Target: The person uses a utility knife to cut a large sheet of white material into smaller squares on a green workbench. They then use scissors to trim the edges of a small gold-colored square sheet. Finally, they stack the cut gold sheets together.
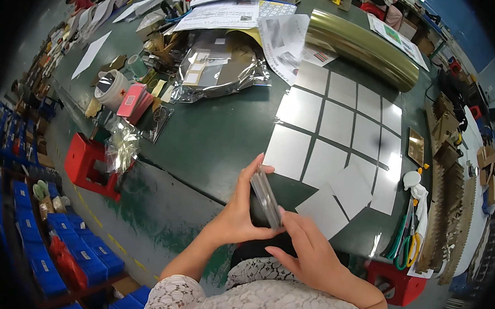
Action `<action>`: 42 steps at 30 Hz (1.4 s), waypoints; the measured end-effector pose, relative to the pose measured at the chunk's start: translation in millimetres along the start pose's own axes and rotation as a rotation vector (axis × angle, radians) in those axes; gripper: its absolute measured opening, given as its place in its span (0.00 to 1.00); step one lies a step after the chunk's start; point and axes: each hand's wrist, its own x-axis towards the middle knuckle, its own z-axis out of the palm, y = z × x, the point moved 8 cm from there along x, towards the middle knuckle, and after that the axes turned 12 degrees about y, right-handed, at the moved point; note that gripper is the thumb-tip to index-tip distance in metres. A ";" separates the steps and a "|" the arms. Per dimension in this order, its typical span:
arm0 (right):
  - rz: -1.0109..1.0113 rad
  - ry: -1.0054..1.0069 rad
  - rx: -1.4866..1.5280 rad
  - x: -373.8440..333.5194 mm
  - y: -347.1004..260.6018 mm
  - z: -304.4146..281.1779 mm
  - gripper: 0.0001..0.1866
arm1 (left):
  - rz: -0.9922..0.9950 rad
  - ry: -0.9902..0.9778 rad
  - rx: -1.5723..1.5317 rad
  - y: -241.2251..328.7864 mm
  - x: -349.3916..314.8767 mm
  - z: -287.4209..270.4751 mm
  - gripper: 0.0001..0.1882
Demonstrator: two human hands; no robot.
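Note:
A stack of thin silvery square plates [266, 199] stands on edge above the near side of the table. My left hand [239, 210] is closed round it, fingers at the top end and thumb under the lower end. The fingertips of my right hand [312, 250] touch the stack's right side near its lower end, and its thumb is spread away below. Just beyond my hands, several flat silvery plates [325, 164] lie in rows on the green table [215, 136]. Nearest my right hand, a tilted plate [323, 209] lies beside another skewed plate [351, 188].
A gold film roll [365, 51] lies behind the plates. Scissors [408, 241] lie at the right table edge, beside toothed strips [443, 209]. Left are a plastic-wrapped package [224, 69], a white tub [112, 88] and a red stool [87, 163]. Blue bins [43, 264] fill shelving lower left.

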 end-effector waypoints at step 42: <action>0.118 -0.065 0.384 25.3 37.3 7.3 0.61 | -0.111 -0.215 -0.011 -3.6 -12.7 3.8 0.52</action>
